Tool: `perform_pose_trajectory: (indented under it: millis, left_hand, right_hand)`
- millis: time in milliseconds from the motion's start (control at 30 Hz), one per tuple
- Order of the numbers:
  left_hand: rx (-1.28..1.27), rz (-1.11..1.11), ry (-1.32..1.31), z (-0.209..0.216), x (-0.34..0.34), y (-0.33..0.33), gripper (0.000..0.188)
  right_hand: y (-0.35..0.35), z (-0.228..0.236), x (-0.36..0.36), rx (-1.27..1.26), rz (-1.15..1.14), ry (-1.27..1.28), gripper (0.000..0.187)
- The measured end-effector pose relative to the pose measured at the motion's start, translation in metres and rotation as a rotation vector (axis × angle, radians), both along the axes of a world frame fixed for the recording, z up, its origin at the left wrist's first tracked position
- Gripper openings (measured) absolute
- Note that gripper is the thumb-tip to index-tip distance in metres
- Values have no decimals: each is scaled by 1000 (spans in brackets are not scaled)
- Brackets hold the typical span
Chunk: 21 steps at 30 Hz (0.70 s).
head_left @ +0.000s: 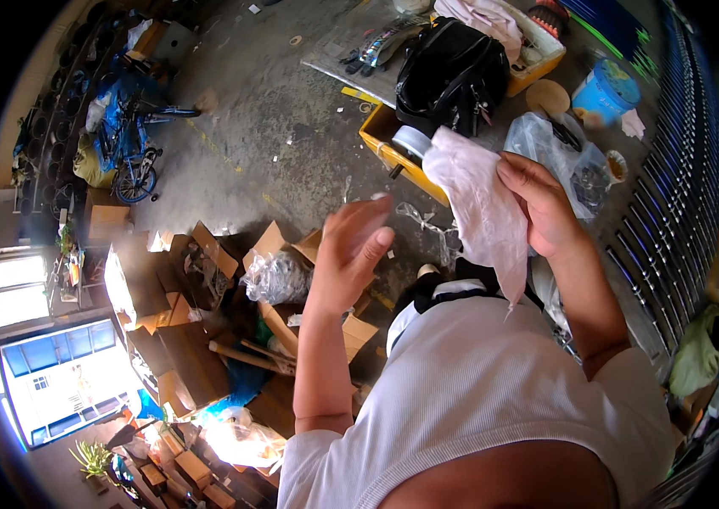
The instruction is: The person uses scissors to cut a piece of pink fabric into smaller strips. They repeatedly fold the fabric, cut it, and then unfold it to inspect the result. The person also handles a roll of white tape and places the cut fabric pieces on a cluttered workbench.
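Observation:
My right hand (pixel 542 204) pinches a thin, pale pink cloth (pixel 478 199) by its side edge, and the cloth hangs down in front of my shirt. To the left, apart from the cloth, is my left hand (pixel 351 246), its fingers partly bent and smeared by motion. The thumb stands away from the fingers, and nothing shows in that hand. Just beyond the cloth, a roll of grey tape (pixel 411 142) rests at the yellow crate (pixel 423 180). A black bag (pixel 451 72) sits behind them.
Opened cardboard boxes (pixel 194 360) and a clear plastic bundle (pixel 277 277) crowd the left. On the right are a clear plastic bag (pixel 576 165), a blue bucket (pixel 606 93) and a long rack of metal rods (pixel 669 182). A bicycle (pixel 134 161) stands far left.

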<state>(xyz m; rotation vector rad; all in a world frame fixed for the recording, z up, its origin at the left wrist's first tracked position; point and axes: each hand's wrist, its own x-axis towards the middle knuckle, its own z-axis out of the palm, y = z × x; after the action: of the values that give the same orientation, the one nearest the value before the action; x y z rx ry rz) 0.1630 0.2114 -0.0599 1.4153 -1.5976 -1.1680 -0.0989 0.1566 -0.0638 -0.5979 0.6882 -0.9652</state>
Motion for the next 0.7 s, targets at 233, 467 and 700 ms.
perform_pose_trajectory:
  millis: [233, 467, 700]
  left_hand:
    - [285, -109, 746, 18, -45, 24, 71]
    - [248, 152, 1012, 16, -57, 33, 41]
    - [33, 142, 634, 25, -66, 45, 38]
  right_hand:
    - [22, 19, 23, -240, 237, 91, 22]
    - [34, 6, 35, -600, -12, 635, 24]
    - [66, 22, 41, -1085, -158, 1009, 29]
